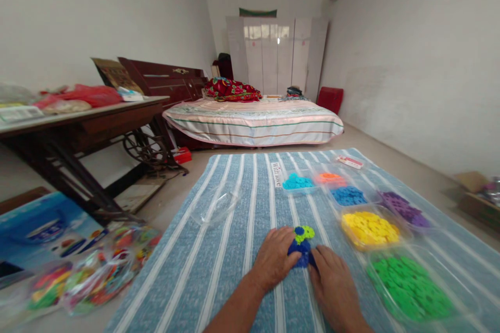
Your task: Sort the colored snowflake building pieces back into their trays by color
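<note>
Between my hands is a small assembly of interlocking plastic discs [305, 233], lime green at the far end and dark blue nearer me. My left hand [273, 255] is closed on its left side, with the thumb over the dark blue part. On the other side, my right hand [334, 283] pinches a dark blue disc [313, 259] at the assembly's right edge; whether that disc is joined to the rest I cannot tell. Closest to my right hand stands a clear tub of green discs [414, 286], with a tub of yellow discs [371, 229] behind it.
More tubs hold blue discs [349, 195], purple discs [406, 209], light blue discs [297, 182] and orange discs [331, 178]. A clear plastic container [216, 205] lies on the left of the striped cloth [187, 270]. Bags of colourful pieces [105, 276] sit beyond its left edge.
</note>
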### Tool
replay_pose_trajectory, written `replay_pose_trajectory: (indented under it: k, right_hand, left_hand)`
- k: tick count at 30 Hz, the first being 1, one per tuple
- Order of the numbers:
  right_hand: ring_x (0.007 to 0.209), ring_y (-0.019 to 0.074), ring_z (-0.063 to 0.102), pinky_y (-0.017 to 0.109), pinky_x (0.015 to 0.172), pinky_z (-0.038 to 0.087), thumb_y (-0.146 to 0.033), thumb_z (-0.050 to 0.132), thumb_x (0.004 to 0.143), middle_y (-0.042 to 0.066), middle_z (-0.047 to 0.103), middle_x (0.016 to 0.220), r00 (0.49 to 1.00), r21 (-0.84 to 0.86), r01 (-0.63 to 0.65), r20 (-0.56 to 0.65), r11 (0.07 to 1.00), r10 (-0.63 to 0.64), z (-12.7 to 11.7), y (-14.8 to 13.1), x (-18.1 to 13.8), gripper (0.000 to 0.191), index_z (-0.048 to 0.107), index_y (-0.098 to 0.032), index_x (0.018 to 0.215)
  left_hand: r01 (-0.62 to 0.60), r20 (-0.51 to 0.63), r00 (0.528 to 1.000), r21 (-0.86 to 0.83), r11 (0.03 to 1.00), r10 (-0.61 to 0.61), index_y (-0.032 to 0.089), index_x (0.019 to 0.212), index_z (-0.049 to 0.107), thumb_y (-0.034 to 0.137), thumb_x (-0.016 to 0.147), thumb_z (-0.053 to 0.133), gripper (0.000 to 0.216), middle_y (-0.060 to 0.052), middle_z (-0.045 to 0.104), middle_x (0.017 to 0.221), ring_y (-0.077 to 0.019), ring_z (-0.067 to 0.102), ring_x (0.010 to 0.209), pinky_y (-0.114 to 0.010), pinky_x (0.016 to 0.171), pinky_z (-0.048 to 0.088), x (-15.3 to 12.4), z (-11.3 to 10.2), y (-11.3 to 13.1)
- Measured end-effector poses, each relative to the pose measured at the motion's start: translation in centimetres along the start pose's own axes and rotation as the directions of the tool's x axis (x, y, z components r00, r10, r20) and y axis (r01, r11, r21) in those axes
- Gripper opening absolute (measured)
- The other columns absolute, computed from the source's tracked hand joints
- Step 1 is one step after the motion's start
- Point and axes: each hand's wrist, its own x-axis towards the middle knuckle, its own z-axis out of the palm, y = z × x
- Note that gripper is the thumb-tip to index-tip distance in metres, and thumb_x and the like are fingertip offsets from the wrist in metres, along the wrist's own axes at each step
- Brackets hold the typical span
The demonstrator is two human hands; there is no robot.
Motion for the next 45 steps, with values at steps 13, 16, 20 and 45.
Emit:
replay_pose_trajectory:
  k: [13, 16, 20, 45]
  right_hand:
    - [0.099, 0.0247, 0.056, 0.038, 0.083, 0.042, -0.020, 0.044, 0.087, 0.008, 0.062, 0.106, 0.999, 0.019, 0.017, 0.036, 1.000, -0.018, 0.4, 1.0, 0.1, 0.024, 0.058, -0.019, 0.107]
    - [0.095, 0.0233, 0.057, 0.037, 0.081, 0.042, -0.020, 0.043, 0.088, 0.007, 0.063, 0.104, 0.999, 0.019, 0.036, 0.015, 0.999, -0.036, 0.7, 1.3, 0.1, 0.025, 0.057, -0.020, 0.108]
    - [0.094, 0.0230, 0.057, 0.036, 0.081, 0.042, -0.022, 0.041, 0.089, 0.008, 0.063, 0.103, 0.998, 0.004, 0.061, -0.007, 0.998, -0.061, 1.1, 1.5, 0.0, 0.025, 0.057, -0.020, 0.109]
    - [0.098, 0.0250, 0.054, 0.038, 0.083, 0.041, -0.020, 0.041, 0.089, 0.009, 0.062, 0.106, 0.998, -0.017, 0.064, 0.009, 0.998, -0.064, 0.7, 1.2, 0.0, 0.026, 0.057, -0.017, 0.109]
  left_hand:
    - [-0.047, -0.127, 0.991, -0.036, 0.998, 0.042, 0.018, 0.114, 0.051, 0.023, 0.082, 0.057, 0.032, -0.009, 0.060, 0.114, -0.0235, 0.053, 0.108, -0.043, 0.097, 0.043, -0.1, 0.2, -0.1]
    - [-0.043, -0.149, 0.988, -0.036, 0.998, 0.037, 0.019, 0.111, 0.052, 0.022, 0.083, 0.055, 0.029, -0.009, 0.061, 0.112, -0.0231, 0.054, 0.106, -0.043, 0.095, 0.044, -0.2, 0.3, 0.1]
    - [-0.044, -0.154, 0.987, -0.055, 0.998, 0.035, 0.019, 0.114, 0.050, 0.021, 0.083, 0.054, 0.032, -0.009, 0.060, 0.113, -0.0232, 0.054, 0.107, -0.042, 0.095, 0.044, -0.4, 0.4, 0.1]
    - [-0.114, -0.136, 0.986, -0.095, 0.989, 0.101, 0.018, 0.105, 0.055, 0.017, 0.083, 0.050, 0.022, -0.008, 0.061, 0.109, -0.0218, 0.054, 0.106, -0.039, 0.096, 0.044, -0.3, 0.1, 0.3]
